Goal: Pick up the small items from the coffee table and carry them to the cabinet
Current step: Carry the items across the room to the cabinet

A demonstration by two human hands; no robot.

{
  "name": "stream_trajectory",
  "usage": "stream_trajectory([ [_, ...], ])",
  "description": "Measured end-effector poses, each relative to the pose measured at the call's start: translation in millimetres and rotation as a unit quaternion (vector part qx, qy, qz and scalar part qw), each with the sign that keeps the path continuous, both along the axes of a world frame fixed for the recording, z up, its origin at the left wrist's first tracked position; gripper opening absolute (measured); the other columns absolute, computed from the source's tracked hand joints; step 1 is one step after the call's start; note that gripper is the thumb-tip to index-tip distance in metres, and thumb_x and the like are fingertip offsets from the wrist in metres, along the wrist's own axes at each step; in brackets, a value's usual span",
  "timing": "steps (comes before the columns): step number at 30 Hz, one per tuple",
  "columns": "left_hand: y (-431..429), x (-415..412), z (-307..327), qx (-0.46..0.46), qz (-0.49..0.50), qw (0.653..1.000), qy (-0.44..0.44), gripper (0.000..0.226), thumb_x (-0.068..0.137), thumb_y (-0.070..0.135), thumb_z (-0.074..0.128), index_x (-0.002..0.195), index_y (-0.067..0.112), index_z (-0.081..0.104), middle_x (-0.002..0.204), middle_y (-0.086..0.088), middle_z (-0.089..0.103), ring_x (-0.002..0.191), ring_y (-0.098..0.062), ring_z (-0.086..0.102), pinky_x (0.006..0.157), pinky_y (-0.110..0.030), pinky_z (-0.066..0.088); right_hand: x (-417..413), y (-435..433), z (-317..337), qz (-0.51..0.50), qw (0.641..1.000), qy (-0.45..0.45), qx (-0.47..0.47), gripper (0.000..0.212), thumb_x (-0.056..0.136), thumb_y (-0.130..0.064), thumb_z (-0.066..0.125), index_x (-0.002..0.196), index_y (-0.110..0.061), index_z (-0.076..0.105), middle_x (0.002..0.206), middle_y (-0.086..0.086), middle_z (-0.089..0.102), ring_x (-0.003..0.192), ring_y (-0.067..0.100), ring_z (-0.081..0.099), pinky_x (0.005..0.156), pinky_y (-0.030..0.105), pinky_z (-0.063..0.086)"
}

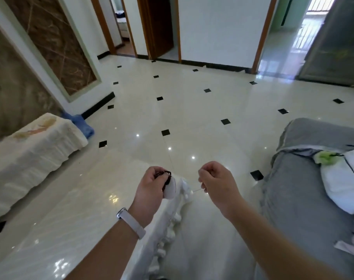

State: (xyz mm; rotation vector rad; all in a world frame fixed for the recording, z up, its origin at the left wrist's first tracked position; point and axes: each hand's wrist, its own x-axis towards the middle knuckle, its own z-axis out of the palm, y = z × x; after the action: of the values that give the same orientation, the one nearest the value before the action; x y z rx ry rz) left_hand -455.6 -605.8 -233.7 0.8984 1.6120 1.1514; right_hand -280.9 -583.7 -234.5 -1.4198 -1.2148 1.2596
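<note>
My curled left hand hides most of the small items: something dark and a white disc, hard to identify. My right hand, right of it, pinches shut; its contents I cannot tell. Both hover above the white-draped coffee table.

Bare forearms and a pale wristband, seen from my own head camera.

Both my arms come into view uncovered, with no sleeve showing on either one. My left hand has a slim, light-coloured band strapped round the wrist, its strap smooth and whitish, with a small rounded face or clasp at the outer edge edged in darker trim. My right hand and its wrist carry nothing: no ring, no watch, no strap that I can make out.
</note>
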Motion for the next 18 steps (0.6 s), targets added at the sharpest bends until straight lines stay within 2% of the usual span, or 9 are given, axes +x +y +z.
stream_trajectory([
  [3,35.3,17.9,0.0,0.011,-0.035,0.999,-0.002,0.01,0.091,0.014,0.055,0.086,0.02,0.06,0.085,-0.004,0.061,0.073,-0.017,0.055,0.058,-0.03,0.046,21.6,24.4,-3.0,-0.039,0.999,0.0,0.001,0.016,0.081,-0.009,0.058,0.07,-0.019,0.063,0.064,0.004,0.064,0.056,0.016,0.056,0.057,0.035,0.048],
  [6,74.7,26.8,-6.5,0.012,-0.062,0.998,-0.01,0.009,0.09,0.015,0.055,0.085,0.021,0.061,0.083,-0.004,0.061,0.074,-0.018,0.054,0.065,-0.036,0.046,34.9,53.6,-6.3,-0.066,0.998,-0.012,-0.004,0.011,0.083,-0.009,0.057,0.075,-0.013,0.062,0.067,0.008,0.065,0.056,0.015,0.057,0.056,0.035,0.048],
  [10,138.2,31.4,-19.8,0.015,-0.096,0.995,-0.031,0.007,0.088,0.017,0.056,0.085,0.02,0.062,0.082,-0.004,0.061,0.075,-0.02,0.054,0.07,-0.041,0.046,42.4,105.0,-13.1,-0.096,0.995,-0.022,-0.009,0.013,0.084,-0.008,0.058,0.073,-0.014,0.062,0.065,0.007,0.064,0.054,0.016,0.056,0.054,0.035,0.046],
  [14,214.6,27.1,-24.0,0.013,-0.113,0.992,-0.049,0.009,0.09,0.016,0.055,0.085,0.02,0.061,0.082,-0.004,0.06,0.073,-0.019,0.051,0.063,-0.035,0.043,39.4,170.0,-10.7,-0.119,0.992,-0.046,-0.018,0.009,0.085,-0.007,0.057,0.078,-0.01,0.063,0.065,0.006,0.064,0.053,0.014,0.056,0.055,0.035,0.047],
  [18,285.5,13.3,-16.4,0.012,-0.134,0.99,-0.051,0.009,0.091,0.013,0.053,0.087,0.015,0.061,0.081,-0.004,0.059,0.07,-0.018,0.051,0.062,-0.031,0.041,26.8,236.4,1.5,-0.112,0.991,-0.078,-0.009,0.01,0.084,-0.008,0.058,0.076,-0.013,0.063,0.065,0.005,0.065,0.053,0.013,0.056,0.055,0.032,0.047],
])
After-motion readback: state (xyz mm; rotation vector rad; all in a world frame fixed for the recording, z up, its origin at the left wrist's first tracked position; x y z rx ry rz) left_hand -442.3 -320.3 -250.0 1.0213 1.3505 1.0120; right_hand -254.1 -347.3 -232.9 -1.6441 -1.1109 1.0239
